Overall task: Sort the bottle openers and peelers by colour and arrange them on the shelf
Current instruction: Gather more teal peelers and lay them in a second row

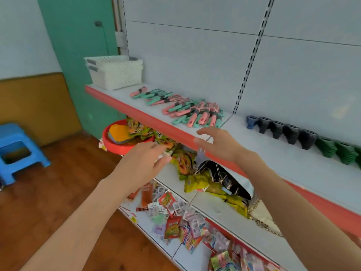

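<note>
A mixed heap of pink and teal tools (187, 109) lies on the white shelf (273, 153) with the red front edge, stretching from near the basket to the shelf's middle. To its right stands a row of upright tools: one blue (251, 122), several dark grey (287, 133), then green ones (336, 148) at the far right. My right hand (216, 143) hovers over the shelf's front edge just below the heap, fingers spread, holding nothing. My left hand (144, 163) is lower and to the left, in front of the shelf edge, fingers apart and empty.
A white perforated basket (115, 72) stands at the shelf's left end. Lower shelves hold snack packets (175, 218), a red bowl (121, 142) and a bag with a chain. A blue stool (17, 151) sits on the wooden floor at left.
</note>
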`<action>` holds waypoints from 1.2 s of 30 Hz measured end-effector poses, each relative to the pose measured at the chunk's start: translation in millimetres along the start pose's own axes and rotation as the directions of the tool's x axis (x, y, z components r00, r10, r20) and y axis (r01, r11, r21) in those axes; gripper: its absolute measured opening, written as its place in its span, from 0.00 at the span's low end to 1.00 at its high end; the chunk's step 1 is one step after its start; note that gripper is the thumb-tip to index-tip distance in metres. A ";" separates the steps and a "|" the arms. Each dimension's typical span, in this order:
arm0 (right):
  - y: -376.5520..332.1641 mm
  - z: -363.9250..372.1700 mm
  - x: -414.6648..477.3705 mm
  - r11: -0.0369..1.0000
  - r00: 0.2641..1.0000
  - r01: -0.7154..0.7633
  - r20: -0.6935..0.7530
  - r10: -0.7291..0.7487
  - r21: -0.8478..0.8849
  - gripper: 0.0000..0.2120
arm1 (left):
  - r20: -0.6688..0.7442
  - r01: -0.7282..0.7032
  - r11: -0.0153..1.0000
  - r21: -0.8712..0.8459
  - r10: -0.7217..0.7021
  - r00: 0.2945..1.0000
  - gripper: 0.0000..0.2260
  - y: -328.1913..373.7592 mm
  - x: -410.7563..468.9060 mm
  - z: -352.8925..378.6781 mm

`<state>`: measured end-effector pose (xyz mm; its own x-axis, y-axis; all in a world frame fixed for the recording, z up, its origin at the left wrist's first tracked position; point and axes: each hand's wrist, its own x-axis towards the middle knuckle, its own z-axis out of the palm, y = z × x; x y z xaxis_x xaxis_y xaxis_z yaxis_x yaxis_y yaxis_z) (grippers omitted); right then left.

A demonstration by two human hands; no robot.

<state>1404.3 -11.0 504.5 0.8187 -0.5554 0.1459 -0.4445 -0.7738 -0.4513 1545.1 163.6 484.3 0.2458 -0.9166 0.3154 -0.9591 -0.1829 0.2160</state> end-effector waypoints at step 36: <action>23.2 44.5 295.9 0.719 0.725 -0.688 -0.146 0.673 -0.097 0.20 | 0.055 -0.149 0.987 0.062 0.146 0.988 0.17 -242.1 336.5 59.8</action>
<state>1652.4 -179.7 498.1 0.2412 -0.9679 -0.0700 -0.9182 -0.2043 -0.3393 1851.6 -121.8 483.0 0.0956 -0.9515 0.2925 -0.9918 -0.0662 0.1089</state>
